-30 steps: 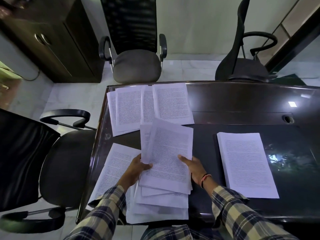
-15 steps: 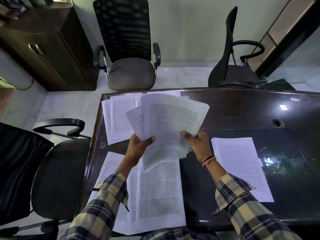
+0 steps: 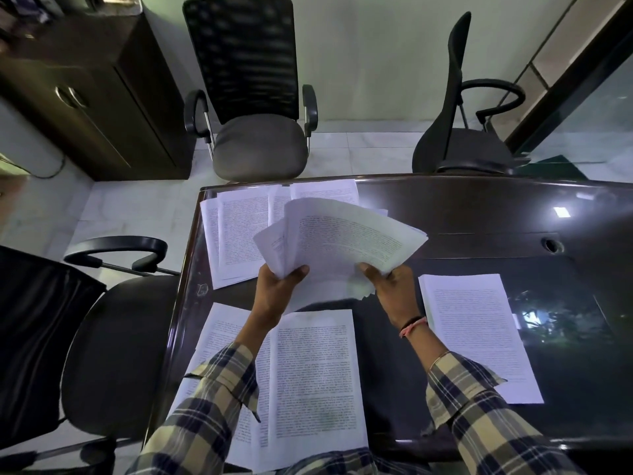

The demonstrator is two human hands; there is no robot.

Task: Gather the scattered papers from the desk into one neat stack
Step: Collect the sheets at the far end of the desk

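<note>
I hold a loose, fanned bundle of printed papers (image 3: 342, 241) in the air above the dark desk (image 3: 479, 214). My left hand (image 3: 277, 293) grips its lower left edge, and my right hand (image 3: 394, 289) grips its lower right edge. Below the bundle, more printed sheets (image 3: 315, 378) lie near the desk's front edge, partly under my left sleeve. Overlapping sheets (image 3: 239, 231) lie at the far left corner. A neat stack (image 3: 479, 334) lies to the right of my right hand.
A grey-seated mesh chair (image 3: 257, 145) and a black chair (image 3: 459, 145) stand beyond the desk's far edge. Another black chair (image 3: 102, 337) is at the left side. A dark wooden cabinet (image 3: 85, 90) stands at the back left. A cable hole (image 3: 551, 245) is in the desk.
Both hands lifted the bundle of papers off the front pile and raised it above the desk, where it fanned out. The sheets underneath are now uncovered.
</note>
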